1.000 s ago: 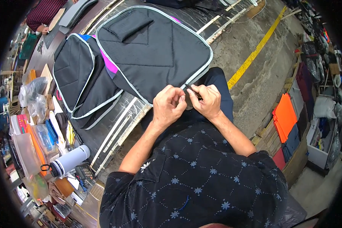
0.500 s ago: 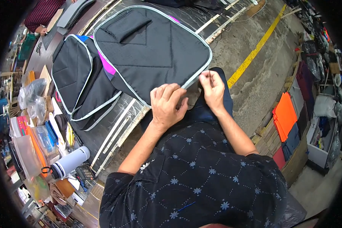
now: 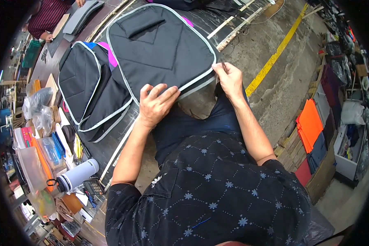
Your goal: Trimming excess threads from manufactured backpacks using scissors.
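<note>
Black bag (image 3: 168, 45), grey-edged: lies on dark table (image 3: 203, 22). Left hand (image 3: 156, 105) over its near edge, grip unclear; right hand (image 3: 231, 81) pinched narrow at its right corner. Right of bag: concrete floor (image 3: 256, 49), yellow line (image 3: 276, 51). Since earlier: hands farther apart.

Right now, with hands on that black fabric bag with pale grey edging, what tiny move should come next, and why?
Maybe slide the left hand along the pale grey edging toward the right hand, steadying the bag's corner: only the right hand is there, while the left rests farther along the edging.
</note>
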`<act>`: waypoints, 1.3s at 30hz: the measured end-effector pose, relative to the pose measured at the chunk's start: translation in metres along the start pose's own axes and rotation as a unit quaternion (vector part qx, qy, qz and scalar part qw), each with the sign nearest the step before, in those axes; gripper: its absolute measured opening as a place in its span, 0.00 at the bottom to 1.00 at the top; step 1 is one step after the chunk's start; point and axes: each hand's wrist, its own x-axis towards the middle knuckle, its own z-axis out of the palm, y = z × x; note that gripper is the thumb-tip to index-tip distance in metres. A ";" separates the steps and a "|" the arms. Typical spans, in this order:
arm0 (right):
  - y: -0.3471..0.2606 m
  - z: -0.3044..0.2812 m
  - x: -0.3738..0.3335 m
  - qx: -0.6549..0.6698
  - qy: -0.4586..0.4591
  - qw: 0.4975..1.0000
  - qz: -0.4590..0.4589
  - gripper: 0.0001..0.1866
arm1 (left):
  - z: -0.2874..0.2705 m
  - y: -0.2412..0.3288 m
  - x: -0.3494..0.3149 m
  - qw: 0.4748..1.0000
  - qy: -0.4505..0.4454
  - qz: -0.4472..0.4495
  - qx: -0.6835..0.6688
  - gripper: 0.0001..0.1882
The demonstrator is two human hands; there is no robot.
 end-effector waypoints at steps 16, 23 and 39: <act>0.001 -0.001 -0.017 0.343 -0.196 0.883 0.254 0.17 | 0.014 0.056 0.074 0.958 0.051 -0.240 -0.151 0.12; -0.009 0.001 -0.026 0.290 -0.144 0.915 0.239 0.16 | 0.034 0.051 0.085 0.967 0.055 -0.210 -0.134 0.07; -0.025 -0.024 -0.063 -0.254 -0.007 0.945 -0.204 0.17 | 0.035 0.084 0.075 0.804 0.093 -0.395 -0.434 0.02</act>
